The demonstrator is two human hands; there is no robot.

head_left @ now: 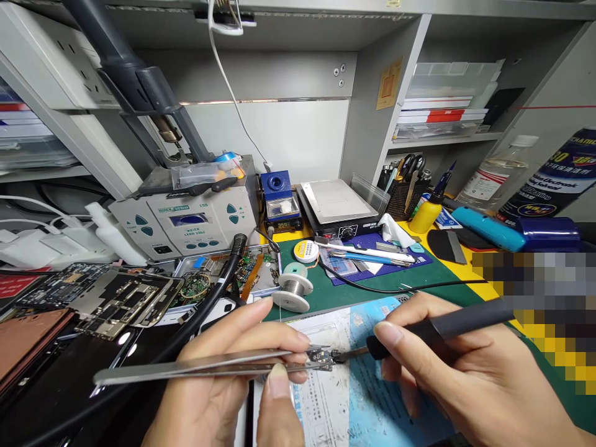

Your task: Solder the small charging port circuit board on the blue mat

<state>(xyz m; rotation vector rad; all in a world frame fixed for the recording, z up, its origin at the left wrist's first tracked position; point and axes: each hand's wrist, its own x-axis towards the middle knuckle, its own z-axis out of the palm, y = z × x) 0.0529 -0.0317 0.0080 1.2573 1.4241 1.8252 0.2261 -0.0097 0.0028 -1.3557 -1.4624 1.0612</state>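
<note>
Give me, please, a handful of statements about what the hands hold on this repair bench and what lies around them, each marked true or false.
1. The left hand pinches metal tweezers. True.
2. The tweezers grip a small circuit board at their tips. True.
3. The right hand holds a pair of scissors. False: it holds a dark-handled soldering iron, its tip at the small circuit board.
4. The solder spool stands on the green mat beyond the hands. True.
5. The yellow bottle lies on its side at the left of the bench. False: it stands upright at the right, beside the mesh pen holder.
</note>
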